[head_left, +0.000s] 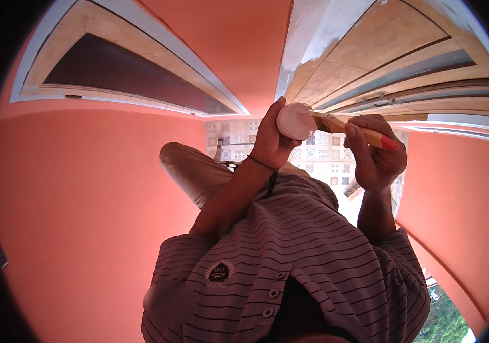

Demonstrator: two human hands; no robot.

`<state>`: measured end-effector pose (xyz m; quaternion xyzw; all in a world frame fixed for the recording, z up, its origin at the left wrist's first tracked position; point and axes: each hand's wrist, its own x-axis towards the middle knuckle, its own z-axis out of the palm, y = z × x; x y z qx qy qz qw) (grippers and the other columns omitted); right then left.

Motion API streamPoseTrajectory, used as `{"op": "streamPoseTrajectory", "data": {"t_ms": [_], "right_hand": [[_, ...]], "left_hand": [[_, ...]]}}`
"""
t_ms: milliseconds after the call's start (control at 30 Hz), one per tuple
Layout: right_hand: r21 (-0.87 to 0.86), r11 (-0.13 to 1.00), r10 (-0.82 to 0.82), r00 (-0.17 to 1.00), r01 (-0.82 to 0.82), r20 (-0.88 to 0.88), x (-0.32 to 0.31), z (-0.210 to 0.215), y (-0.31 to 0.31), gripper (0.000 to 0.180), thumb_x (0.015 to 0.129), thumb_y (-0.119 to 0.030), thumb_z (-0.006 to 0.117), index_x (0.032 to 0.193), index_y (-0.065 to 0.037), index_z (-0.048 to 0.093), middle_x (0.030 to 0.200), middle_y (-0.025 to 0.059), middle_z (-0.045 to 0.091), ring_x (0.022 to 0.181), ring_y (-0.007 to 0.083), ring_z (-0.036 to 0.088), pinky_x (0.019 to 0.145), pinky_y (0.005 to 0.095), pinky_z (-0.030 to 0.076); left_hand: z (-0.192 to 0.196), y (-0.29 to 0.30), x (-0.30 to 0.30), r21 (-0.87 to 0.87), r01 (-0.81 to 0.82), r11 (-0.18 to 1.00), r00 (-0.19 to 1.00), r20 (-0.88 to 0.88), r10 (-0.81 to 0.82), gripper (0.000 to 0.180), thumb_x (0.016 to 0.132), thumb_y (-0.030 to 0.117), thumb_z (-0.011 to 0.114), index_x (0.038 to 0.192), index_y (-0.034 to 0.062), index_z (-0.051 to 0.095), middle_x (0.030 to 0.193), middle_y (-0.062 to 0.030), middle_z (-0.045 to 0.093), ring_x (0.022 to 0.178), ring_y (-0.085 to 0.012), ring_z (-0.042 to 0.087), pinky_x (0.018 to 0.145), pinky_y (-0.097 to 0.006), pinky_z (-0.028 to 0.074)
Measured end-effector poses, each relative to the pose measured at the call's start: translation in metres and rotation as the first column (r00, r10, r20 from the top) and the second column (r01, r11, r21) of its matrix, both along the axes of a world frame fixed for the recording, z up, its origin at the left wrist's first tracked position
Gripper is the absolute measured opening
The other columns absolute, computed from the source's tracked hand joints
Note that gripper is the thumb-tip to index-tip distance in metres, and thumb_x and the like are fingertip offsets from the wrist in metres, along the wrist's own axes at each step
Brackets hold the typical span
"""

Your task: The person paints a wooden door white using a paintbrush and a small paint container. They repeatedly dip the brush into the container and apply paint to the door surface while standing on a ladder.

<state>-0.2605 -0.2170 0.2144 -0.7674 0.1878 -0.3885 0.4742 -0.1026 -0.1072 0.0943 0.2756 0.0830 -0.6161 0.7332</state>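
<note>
In front of my body, my left hand [273,137] is closed around a small round cup of white paint [294,122], its open top facing me. My right hand [378,150] grips a paintbrush [364,134] with a wooden, red-tipped handle. The brush lies nearly level, its bristle end at the right side of the cup's rim. Whether the bristles touch the paint inside is hard to make out. A dark band circles my left wrist.
Ahead on the right stands a wooden door [381,51] beside a frame partly coated in white paint [318,34]. Another white-framed wooden door [118,63] is at left. Salmon-coloured walls [84,217] surround me. Patterned tiles [318,151] cover the floor. Greenery [441,314] shows at lower right.
</note>
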Motion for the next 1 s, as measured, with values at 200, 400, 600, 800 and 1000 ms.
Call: {"op": "streamPoseTrajectory", "data": {"t_ms": [200, 400, 600, 800, 1000], "right_hand": [[-0.042, 0.999, 0.003, 0.994, -0.007, -0.108, 0.006, -0.004, -0.002, 0.011, 0.095, -0.002, 0.078, 0.103, 0.003, 0.073, 0.088, 0.0091, 0.074, 0.072, 0.0097, 0.067, 0.061, 0.0240, 0.051], [-0.055, 0.998, 0.001, 0.989, -0.010, -0.151, 0.009, -0.010, -0.004, 0.011, 0.095, -0.004, 0.079, 0.102, 0.002, 0.073, 0.087, 0.0095, 0.074, 0.072, 0.0100, 0.068, 0.062, 0.0244, 0.053], [0.177, 0.983, -0.031, 0.999, 0.037, -0.037, 0.004, -0.013, -0.012, 0.011, 0.096, -0.004, 0.078, 0.101, 0.005, 0.073, 0.089, 0.0078, 0.075, 0.069, 0.0093, 0.066, 0.060, 0.0236, 0.051], [0.309, 0.949, -0.078, 0.997, 0.066, 0.026, 0.000, -0.012, -0.017, 0.011, 0.095, -0.001, 0.078, 0.102, 0.006, 0.073, 0.090, 0.0092, 0.074, 0.068, 0.0097, 0.065, 0.058, 0.0232, 0.050], [-0.273, 0.958, 0.033, 0.981, -0.085, -0.189, 0.007, -0.016, -0.013, 0.017, 0.090, -0.003, 0.082, 0.105, -0.002, 0.074, 0.089, 0.0123, 0.073, 0.072, 0.0195, 0.071, 0.062, 0.0299, 0.054]], "left_hand": [[0.003, -0.006, -0.005, -0.031, 0.004, 1.000, 0.999, 0.045, -0.003, 0.053, 0.109, 0.053, 0.049, 0.120, 0.0041, 0.068, 0.098, -0.0077, 0.074, 0.078, -0.0154, 0.070, 0.054, -0.028, 0.051], [0.008, -0.007, -0.006, 0.051, -0.008, 0.999, 0.997, 0.073, 0.004, 0.053, 0.109, 0.052, 0.050, 0.120, 0.0042, 0.068, 0.097, -0.0077, 0.074, 0.077, -0.0156, 0.070, 0.055, -0.029, 0.051], [0.004, -0.009, -0.003, 0.036, 0.031, 0.999, 0.996, 0.083, -0.034, 0.050, 0.108, 0.054, 0.050, 0.115, 0.0073, 0.065, 0.100, -0.0075, 0.071, 0.077, -0.0162, 0.066, 0.056, -0.030, 0.050], [0.002, -0.013, 0.000, 0.045, 0.027, 0.999, 0.996, 0.080, -0.031, 0.049, 0.108, 0.054, 0.051, 0.115, 0.0075, 0.065, 0.099, -0.0080, 0.071, 0.077, -0.0168, 0.067, 0.055, -0.029, 0.051], [0.001, -0.018, 0.000, 0.055, 0.019, 0.998, 0.994, 0.106, -0.025, 0.047, 0.108, 0.052, 0.051, 0.115, 0.0078, 0.065, 0.096, -0.0073, 0.072, 0.077, -0.0166, 0.068, 0.053, -0.028, 0.050]]}}
